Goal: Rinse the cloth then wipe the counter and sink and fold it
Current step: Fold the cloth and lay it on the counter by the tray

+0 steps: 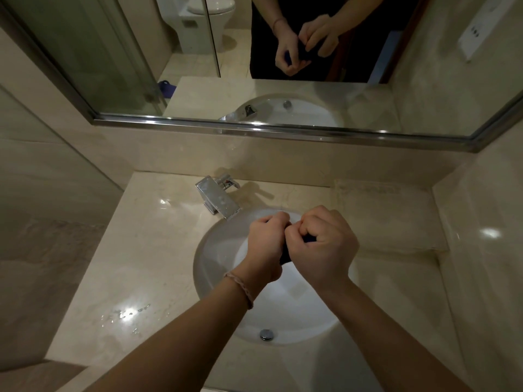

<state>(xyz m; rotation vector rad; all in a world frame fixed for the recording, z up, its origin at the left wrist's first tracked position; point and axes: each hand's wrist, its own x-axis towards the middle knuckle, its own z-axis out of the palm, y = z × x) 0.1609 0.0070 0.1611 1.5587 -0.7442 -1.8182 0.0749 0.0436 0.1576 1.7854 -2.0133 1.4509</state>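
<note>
Both hands (300,244) fingers curled tight, wringing cloth (284,257) above sink (209,267); drips could land on table if hands drift sideways.

Both forearms bare, no sleeves in view. Left wrist carries thin braided pinkish bracelet (240,290). Mirror (283,66) reflection shows dark, near-black clothing on the torso. No rings visible.

Two hands (294,244), one cloth (284,257), one sink (215,278)
</note>
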